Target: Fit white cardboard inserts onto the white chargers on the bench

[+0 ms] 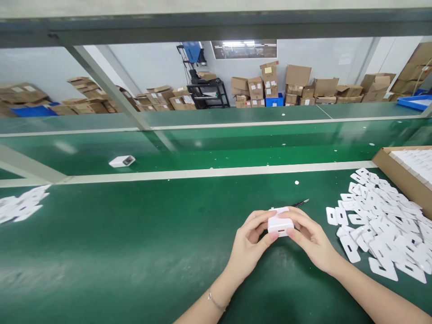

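Note:
Both my hands hold one small white charger block (280, 223) just above the green table, a little right of centre. My left hand (249, 243) grips its left side with thumb and fingers curled round it. My right hand (308, 237) pinches its right side and top. A port slot shows on the block's near face. Behind the block, dark tweezers (300, 203) lie on the table, partly hidden by my fingers.
A heap of white flat film pieces (381, 225) spreads at the right, beside a cardboard box (398, 173) of white parts. More white pieces (20, 207) lie at the left edge. Another white charger (122, 161) sits on the green conveyor belt beyond a white strip. Cardboard boxes line the far wall.

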Action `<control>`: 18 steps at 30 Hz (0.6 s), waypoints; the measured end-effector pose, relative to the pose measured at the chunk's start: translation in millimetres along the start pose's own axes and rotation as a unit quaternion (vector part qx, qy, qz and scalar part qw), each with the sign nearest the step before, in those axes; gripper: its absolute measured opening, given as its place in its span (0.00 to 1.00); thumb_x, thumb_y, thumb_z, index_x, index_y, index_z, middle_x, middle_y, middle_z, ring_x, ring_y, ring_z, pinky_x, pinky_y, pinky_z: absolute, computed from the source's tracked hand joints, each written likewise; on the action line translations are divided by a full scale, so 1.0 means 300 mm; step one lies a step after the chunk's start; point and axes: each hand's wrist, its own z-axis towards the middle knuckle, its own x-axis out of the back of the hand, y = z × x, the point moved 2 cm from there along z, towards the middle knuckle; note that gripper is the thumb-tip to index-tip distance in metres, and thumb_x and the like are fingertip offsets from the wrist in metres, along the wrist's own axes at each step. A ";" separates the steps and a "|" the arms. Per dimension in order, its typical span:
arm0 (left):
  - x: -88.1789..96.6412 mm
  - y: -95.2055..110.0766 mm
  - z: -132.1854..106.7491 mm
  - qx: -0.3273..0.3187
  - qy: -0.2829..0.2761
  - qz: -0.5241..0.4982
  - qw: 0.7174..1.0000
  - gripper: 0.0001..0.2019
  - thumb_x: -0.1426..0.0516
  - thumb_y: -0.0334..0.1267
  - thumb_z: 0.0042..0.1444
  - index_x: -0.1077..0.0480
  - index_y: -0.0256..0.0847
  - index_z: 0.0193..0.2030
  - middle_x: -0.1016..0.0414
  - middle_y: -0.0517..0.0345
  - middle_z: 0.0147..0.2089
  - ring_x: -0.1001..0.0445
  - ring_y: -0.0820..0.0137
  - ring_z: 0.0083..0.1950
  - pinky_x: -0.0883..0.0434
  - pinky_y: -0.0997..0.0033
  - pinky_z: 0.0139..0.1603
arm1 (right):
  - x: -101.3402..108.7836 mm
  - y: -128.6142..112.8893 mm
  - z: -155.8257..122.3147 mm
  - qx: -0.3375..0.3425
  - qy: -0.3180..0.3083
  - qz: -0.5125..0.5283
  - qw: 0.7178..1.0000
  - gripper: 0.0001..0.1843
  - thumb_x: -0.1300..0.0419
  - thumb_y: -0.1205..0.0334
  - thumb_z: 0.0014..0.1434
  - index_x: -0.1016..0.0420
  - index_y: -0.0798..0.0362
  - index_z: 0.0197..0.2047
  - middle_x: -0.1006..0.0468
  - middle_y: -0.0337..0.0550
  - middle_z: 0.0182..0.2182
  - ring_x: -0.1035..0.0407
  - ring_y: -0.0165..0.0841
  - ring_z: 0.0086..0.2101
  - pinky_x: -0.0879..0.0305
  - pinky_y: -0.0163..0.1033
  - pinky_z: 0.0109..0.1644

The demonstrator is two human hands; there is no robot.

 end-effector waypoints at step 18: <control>-0.024 -0.005 -0.004 0.020 0.000 0.005 1.000 0.13 0.37 0.41 0.53 0.23 0.44 0.46 0.29 0.50 0.48 0.29 0.60 0.51 0.27 0.63 0.51 | -0.002 0.006 0.008 0.044 0.059 -0.056 0.996 0.09 0.44 0.54 0.64 0.24 0.46 0.40 0.31 0.45 0.42 0.33 0.36 0.45 0.33 0.41 0.48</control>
